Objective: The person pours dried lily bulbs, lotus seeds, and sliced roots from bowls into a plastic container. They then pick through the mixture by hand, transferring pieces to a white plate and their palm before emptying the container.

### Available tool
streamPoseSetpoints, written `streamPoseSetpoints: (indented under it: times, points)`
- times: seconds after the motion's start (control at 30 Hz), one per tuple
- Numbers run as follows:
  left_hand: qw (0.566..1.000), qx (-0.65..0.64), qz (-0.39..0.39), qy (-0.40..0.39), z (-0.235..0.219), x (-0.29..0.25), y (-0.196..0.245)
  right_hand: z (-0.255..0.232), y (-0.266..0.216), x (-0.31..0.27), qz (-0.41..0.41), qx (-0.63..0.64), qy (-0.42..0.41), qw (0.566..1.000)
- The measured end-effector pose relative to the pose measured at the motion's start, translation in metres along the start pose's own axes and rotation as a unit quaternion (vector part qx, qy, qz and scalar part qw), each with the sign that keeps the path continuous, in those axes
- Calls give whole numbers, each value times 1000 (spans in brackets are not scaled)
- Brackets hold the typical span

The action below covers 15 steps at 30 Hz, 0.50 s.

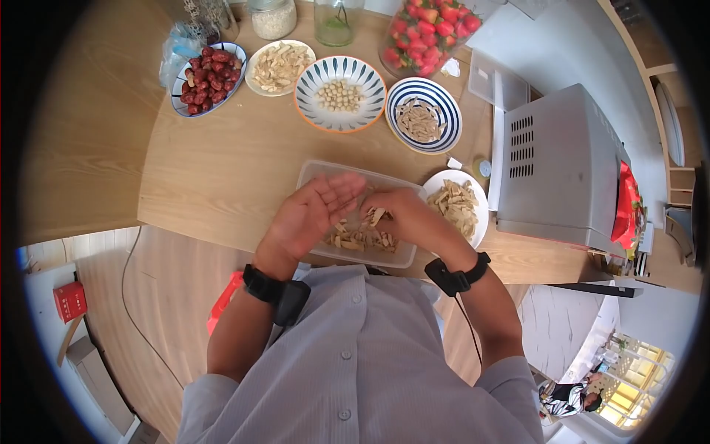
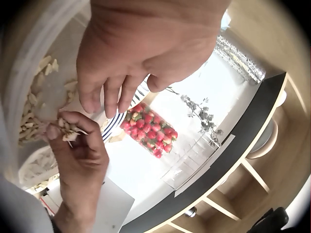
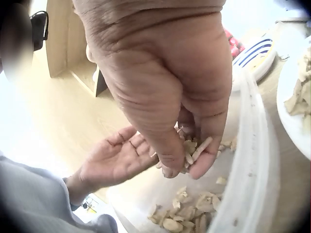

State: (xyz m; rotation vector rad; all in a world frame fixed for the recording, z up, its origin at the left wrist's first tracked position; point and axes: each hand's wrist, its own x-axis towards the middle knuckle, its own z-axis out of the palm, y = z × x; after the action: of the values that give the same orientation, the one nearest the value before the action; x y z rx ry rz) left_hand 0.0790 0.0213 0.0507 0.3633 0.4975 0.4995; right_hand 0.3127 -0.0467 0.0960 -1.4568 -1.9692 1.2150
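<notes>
A clear plastic box (image 1: 405, 256) sits at the table's front edge, with pale dried slices (image 1: 351, 238) on its bottom. Over its left part my left hand (image 1: 307, 218) is held palm up, fingers extended, with nothing in it. My right hand (image 1: 399, 211) is above the box's right part and pinches several dried pieces (image 3: 197, 150) between thumb and fingers. In the right wrist view the left palm is close beside those pinched pieces. Right of the box stands a white plate (image 1: 483, 222) heaped with pale dried slices (image 1: 452, 206).
Along the back stand an oval dish of red dates (image 1: 211, 80), a plate of pale slices (image 1: 281, 66), a patterned bowl (image 1: 307, 92) of round pale seeds and a blue-striped bowl (image 1: 452, 111). Behind them are strawberries (image 1: 429, 37) and glass jars. A grey appliance (image 1: 555, 163) borders the right.
</notes>
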Motion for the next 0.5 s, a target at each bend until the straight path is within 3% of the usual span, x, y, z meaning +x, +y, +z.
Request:
streamPoseSetpoints:
  times: [0.07, 0.13, 0.23, 0.5]
  points:
    - [1000, 7, -7, -3, -3, 2, -8, -9, -23, -1, 16, 7, 32, 999]
    - [1000, -8, -22, -17, -5, 5, -18, -9, -34, 0, -28, 9, 83, 996]
    - [970, -194, -61, -136, -6, 16, -33, -4, -48, 3, -46, 8, 100, 994]
    - [988, -141, -59, -17, 7, 15, -24, 0, -38, 6, -54, 11, 124, 991]
